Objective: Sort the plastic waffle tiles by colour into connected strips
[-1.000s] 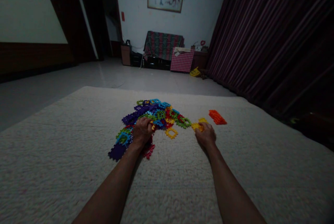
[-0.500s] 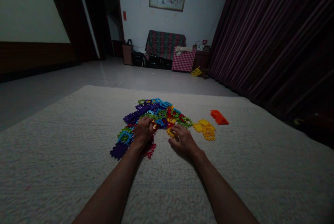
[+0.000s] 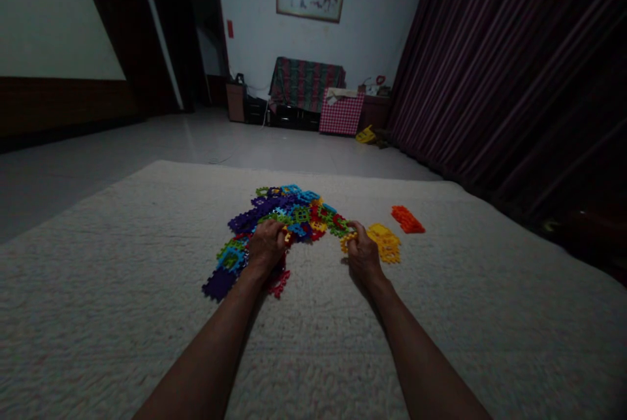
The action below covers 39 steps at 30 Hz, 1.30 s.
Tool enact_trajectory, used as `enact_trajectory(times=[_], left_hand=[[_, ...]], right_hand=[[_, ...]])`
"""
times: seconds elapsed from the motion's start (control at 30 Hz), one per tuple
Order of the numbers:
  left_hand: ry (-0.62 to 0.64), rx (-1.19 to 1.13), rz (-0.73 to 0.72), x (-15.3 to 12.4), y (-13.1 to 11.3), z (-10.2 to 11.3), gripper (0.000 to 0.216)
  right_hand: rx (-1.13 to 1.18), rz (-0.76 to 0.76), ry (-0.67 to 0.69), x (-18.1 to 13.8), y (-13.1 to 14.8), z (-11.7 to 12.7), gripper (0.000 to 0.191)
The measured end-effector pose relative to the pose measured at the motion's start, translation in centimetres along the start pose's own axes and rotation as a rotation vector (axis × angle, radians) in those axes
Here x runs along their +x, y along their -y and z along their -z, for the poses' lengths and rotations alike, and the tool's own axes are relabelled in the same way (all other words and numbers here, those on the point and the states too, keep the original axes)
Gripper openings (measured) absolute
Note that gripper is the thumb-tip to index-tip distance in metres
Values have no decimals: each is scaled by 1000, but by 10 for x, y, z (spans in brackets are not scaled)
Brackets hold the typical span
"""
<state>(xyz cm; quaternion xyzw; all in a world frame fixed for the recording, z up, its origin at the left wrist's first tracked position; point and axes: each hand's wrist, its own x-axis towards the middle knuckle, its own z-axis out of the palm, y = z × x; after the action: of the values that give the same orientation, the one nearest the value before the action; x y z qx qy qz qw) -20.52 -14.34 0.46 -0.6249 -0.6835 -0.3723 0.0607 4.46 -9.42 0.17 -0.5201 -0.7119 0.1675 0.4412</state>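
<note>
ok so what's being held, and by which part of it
Right hand: yellow notched tile, by its right edge. Left hand: can't tell whether it grips the small yellow piece.

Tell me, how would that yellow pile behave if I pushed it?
The yellow pile would probably spread, since its pieces look loosely overlapped. Toppling seems unlikely, as it lies low. Its notched edges might catch on the quilted cloth.

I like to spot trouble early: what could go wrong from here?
The toothed yellow piece in the right hand might snag the green piece close by, at the edge of the mixed pile. The overlapping pieces of the yellow pile, just beside that hand, could slide if knocked. In this dim light, yellow might be mistaken for the nearby orange pile.
</note>
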Motion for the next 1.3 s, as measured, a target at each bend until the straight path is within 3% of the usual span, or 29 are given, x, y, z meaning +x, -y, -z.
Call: enact_trajectory(times=[0.27,0.43,0.6,0.77,1.07,1.2,1.3], left_hand=[[-24,-26,6,-1,-3,-1,25],[7,-21,-16,-3,-7,3,16],[85,22,-79,-4,-9,6,21],[97,29,-68,-2,-9,4,13],[-96,-95,3,2,-9,7,24],[-14,-167,1,1,-24,11,21],[81,-241,-19,-2,-36,9,19]], right_hand=[[-248,-53,-339,27,-47,31,52],[-433,0,-440,24,-48,32,52],[-424,197,-325,13,-22,13,45],[-327,339,-182,2,-1,-5,38],[-143,418,-45,-9,17,-16,33],[-84,454,14,-13,24,-21,28],[-65,507,97,-17,30,-25,35]])
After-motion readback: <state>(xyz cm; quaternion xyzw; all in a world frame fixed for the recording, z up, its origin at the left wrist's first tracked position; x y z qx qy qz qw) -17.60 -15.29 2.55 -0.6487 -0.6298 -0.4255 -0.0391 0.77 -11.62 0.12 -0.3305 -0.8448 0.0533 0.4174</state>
